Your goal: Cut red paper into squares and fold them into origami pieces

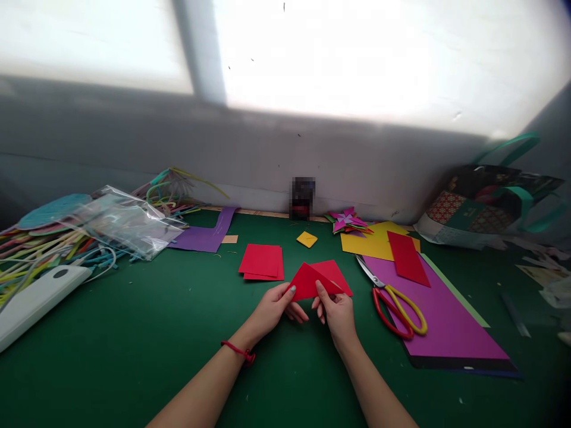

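Between my two hands is a red sheet of paper [307, 282], folded into a triangle-like shape. My left hand [277, 304] pinches its left corner between thumb and fingers. On the right part, my right hand [335, 306] presses with its thumb, the fingers behind the paper. Another red square [332, 270] shows just behind the folded one; whether it is held or lies on the table I cannot tell. A small stack of red paper squares [261, 261] lies to the left of my hands. Beyond them sits a small yellow folded paper [307, 239].
Scissors [397, 306] with red and yellow handles lie on purple sheets [450, 321] at right, beside a red strip [408, 258] and yellow paper [366, 241]. Folded colourful paper pieces [348, 221] and a bag [482, 205] stand behind. Pipe cleaners, clear plastic [129, 220] and a white power strip [42, 303] occupy the left.
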Demonstrator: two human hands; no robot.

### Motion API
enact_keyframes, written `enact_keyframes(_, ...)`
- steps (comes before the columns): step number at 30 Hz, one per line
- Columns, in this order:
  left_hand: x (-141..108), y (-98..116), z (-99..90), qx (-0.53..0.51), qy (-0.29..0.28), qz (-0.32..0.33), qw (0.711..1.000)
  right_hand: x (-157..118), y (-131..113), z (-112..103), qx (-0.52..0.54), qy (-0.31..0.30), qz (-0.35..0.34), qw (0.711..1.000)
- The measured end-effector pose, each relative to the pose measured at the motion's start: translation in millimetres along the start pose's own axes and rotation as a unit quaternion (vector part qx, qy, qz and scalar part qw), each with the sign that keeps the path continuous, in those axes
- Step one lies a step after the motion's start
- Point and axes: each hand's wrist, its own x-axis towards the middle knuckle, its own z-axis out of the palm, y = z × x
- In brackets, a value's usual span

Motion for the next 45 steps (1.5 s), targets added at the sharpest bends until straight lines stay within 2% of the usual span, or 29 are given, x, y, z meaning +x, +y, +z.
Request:
enact_keyframes(3,-1,1,-0.3,-0.006,-0.013,-0.012,1.000,2,3,-1,0.021,-0.020,-0.002,1.000)
enact_keyframes(8,-4,5,-0.3,0.022,-0.022,-0.009,0.999,3,5,-3,-0.009,-0.019,0.000,1.000)
enact_keyframes(12,-2,3,-1.3,0.019,-0.017,-0.011,1.000,1,2,-2,-0.006,-0.051,-0.008,0.999)
enact_keyframes(19,-1,0,-2.8,-0.001,-0.021,0.005,1.000,0,-4,-3,0.062,-0.021,0.003,0.998)
enact_keyframes(26,1,3,-2.1,-0.026,0.005,0.026,0.999,2,2,0,0.089,-0.037,0.008,0.995)
enact_keyframes(30,-3,6,-1.0,0.005,0.016,0.038,0.999,3,4,1,0.089,-0.043,0.003,0.995)
enact_keyframes(35,-2,0,-4.1,0.076,0.039,0.059,0.995,6,4,-6,0.088,-0.112,0.030,0.989)
enact_keyframes(40,3,-7,-5.1,0.019,0.066,0.035,0.997,6,2,-7,0.073,-0.154,0.041,0.985)
enact_keyframes(45,7,-8,-8.3,-0.011,0.131,0.036,0.991,3,-2,-2,0.080,-0.140,0.038,0.986)
